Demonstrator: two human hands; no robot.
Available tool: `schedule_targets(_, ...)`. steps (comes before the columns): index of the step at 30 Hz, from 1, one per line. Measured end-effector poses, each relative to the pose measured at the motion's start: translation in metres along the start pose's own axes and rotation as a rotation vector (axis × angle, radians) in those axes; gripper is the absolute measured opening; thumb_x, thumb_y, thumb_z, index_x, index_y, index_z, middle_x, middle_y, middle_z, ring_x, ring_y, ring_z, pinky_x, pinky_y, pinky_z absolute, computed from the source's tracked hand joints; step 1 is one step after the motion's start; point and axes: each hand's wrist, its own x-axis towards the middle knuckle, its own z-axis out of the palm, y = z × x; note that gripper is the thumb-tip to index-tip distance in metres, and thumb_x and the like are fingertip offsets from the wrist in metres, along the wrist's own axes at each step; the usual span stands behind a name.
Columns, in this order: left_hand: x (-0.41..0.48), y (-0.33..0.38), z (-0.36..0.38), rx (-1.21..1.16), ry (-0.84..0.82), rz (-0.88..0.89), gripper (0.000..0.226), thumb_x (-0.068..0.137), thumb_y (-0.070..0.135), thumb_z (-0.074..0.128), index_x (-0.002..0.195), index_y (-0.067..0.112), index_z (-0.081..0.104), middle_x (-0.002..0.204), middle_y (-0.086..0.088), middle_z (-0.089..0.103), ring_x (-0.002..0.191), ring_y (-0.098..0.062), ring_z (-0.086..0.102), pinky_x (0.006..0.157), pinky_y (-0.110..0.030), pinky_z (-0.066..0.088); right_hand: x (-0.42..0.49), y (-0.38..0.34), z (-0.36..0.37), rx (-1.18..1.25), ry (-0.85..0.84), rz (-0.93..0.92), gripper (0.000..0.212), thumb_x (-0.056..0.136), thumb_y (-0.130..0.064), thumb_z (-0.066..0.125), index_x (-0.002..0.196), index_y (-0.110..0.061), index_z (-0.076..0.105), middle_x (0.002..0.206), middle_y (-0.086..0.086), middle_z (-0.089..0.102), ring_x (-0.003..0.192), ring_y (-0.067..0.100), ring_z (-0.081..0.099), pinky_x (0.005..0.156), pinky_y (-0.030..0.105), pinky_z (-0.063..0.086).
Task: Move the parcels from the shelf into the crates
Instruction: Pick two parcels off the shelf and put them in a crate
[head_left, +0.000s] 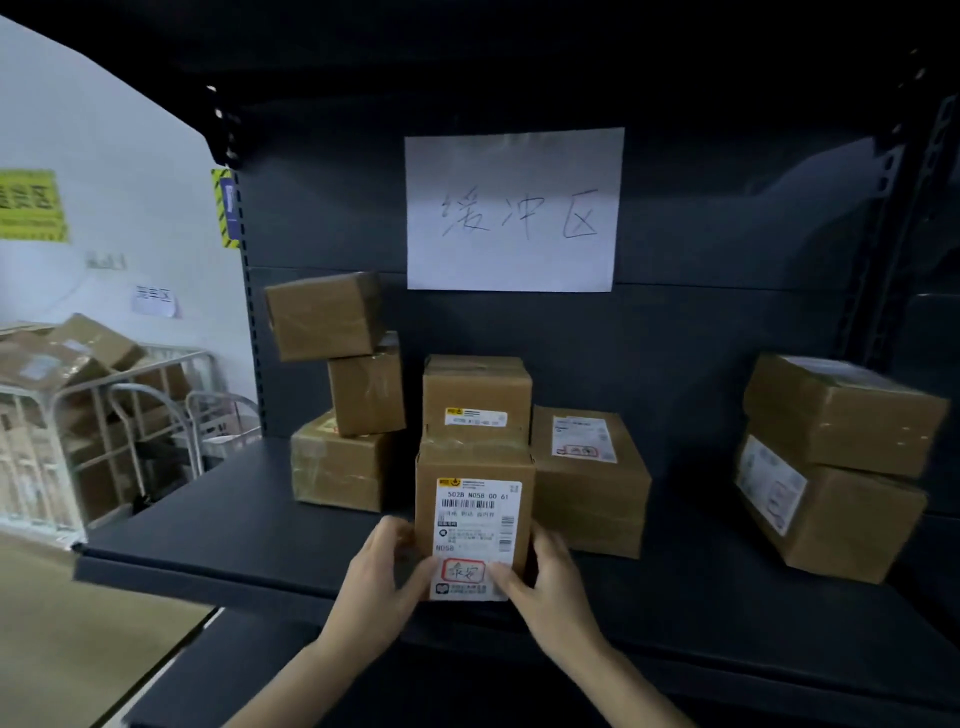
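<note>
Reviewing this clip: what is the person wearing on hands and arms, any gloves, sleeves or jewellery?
The left hand and right hand are bare: no gloves or rings visible. The forearms are bare too, with no sleeve, watch or bracelet in view.

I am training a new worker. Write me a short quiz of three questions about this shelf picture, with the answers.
1. True or false: the left hand and the right hand both grip the front parcel.
2. Where does the paper sign hang? A: on the back wall of the shelf. B: on a parcel. C: on the floor.
3. How many parcels form the right stack?
Key: 1 true; 2 A; 3 two.
</note>
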Motion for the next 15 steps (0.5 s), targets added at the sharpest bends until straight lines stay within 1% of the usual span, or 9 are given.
schedule_targets(2, 0.008, -0.002, -0.006, -0.034, 0.013, -0.047, 0.019, 0.085, 0.014, 0.065, 0.094, 0.016, 0.048, 0.093, 0.018, 0.059, 0.086, 0.009, 0.058, 0.069, -0.007, 0.049, 0.011, -0.006, 0.010, -0.016, -0.016, 0.022, 0.051, 0.088, -0.026, 0.061, 0.135, -0.022, 0.041, 0.127, -0.005, 0.042, 0.108, 0.000, 0.043, 0.074, 0.001, 0.038)
schedule_targets(3, 0.012, -0.003, -0.007, -0.049, 0.021, -0.067, 0.020, 0.085, 0.013, 0.064, 0.093, 0.018, 0.046, 0.091, 0.020, 0.058, 0.084, 0.011, 0.056, 0.067, -0.006, 0.049, 0.016, -0.008, 0.015, -0.027, -0.022, 0.030, 0.051, 0.089, -0.026, 0.060, 0.136, -0.021, 0.041, 0.128, -0.003, 0.042, 0.110, 0.002, 0.044, 0.076, 0.002, 0.038)
schedule_targets(5, 0.018, -0.004, -0.009, -0.065, 0.030, -0.102, 0.022, 0.086, 0.012, 0.063, 0.092, 0.020, 0.044, 0.088, 0.023, 0.053, 0.081, 0.012, 0.053, 0.065, -0.005, 0.049, 0.024, -0.011, 0.020, -0.030, -0.045, 0.050, 0.052, 0.090, -0.026, 0.059, 0.138, -0.020, 0.040, 0.130, -0.001, 0.044, 0.116, 0.007, 0.046, 0.085, 0.007, 0.039)
schedule_targets(7, 0.023, -0.007, -0.009, -0.070, 0.018, -0.117, 0.024, 0.086, 0.012, 0.063, 0.089, 0.024, 0.042, 0.087, 0.024, 0.052, 0.082, 0.010, 0.053, 0.064, -0.007, 0.049, 0.031, -0.011, 0.021, -0.006, -0.081, 0.079, 0.053, 0.092, -0.022, 0.056, 0.141, -0.022, 0.036, 0.133, 0.000, 0.044, 0.123, 0.010, 0.044, 0.096, 0.018, 0.039)
schedule_targets(9, 0.027, -0.010, -0.007, -0.069, 0.007, -0.122, 0.026, 0.087, 0.013, 0.063, 0.086, 0.028, 0.042, 0.087, 0.023, 0.052, 0.081, 0.011, 0.052, 0.064, -0.007, 0.048, 0.036, -0.009, 0.018, 0.038, -0.127, 0.117, 0.058, 0.092, -0.016, 0.052, 0.144, -0.024, 0.028, 0.140, 0.001, 0.041, 0.129, 0.012, 0.040, 0.105, 0.024, 0.036)
schedule_targets(10, 0.028, -0.012, -0.005, -0.069, 0.004, -0.125, 0.023, 0.087, 0.013, 0.063, 0.087, 0.026, 0.043, 0.087, 0.023, 0.052, 0.081, 0.011, 0.052, 0.064, -0.008, 0.048, 0.038, -0.008, 0.014, 0.051, -0.143, 0.140, 0.061, 0.092, -0.013, 0.049, 0.146, -0.024, 0.022, 0.145, 0.000, 0.038, 0.133, 0.013, 0.036, 0.108, 0.027, 0.034)
schedule_targets(13, 0.032, -0.018, 0.002, -0.080, -0.003, -0.125, 0.019, 0.087, 0.014, 0.063, 0.097, 0.016, 0.047, 0.088, 0.022, 0.054, 0.083, 0.010, 0.052, 0.064, -0.010, 0.048, 0.040, -0.004, 0.005, 0.028, -0.142, 0.179, 0.069, 0.093, -0.008, 0.045, 0.150, -0.020, 0.008, 0.152, -0.001, 0.027, 0.140, 0.014, 0.027, 0.112, 0.027, 0.026)
schedule_targets(15, 0.033, -0.021, 0.006, -0.089, -0.012, -0.117, 0.021, 0.086, 0.013, 0.063, 0.099, 0.015, 0.047, 0.090, 0.020, 0.055, 0.084, 0.010, 0.052, 0.066, -0.009, 0.048, 0.037, 0.003, -0.001, -0.004, -0.084, 0.186, 0.070, 0.093, -0.007, 0.045, 0.150, -0.016, 0.005, 0.155, 0.001, 0.021, 0.142, 0.015, 0.023, 0.112, 0.024, 0.023)
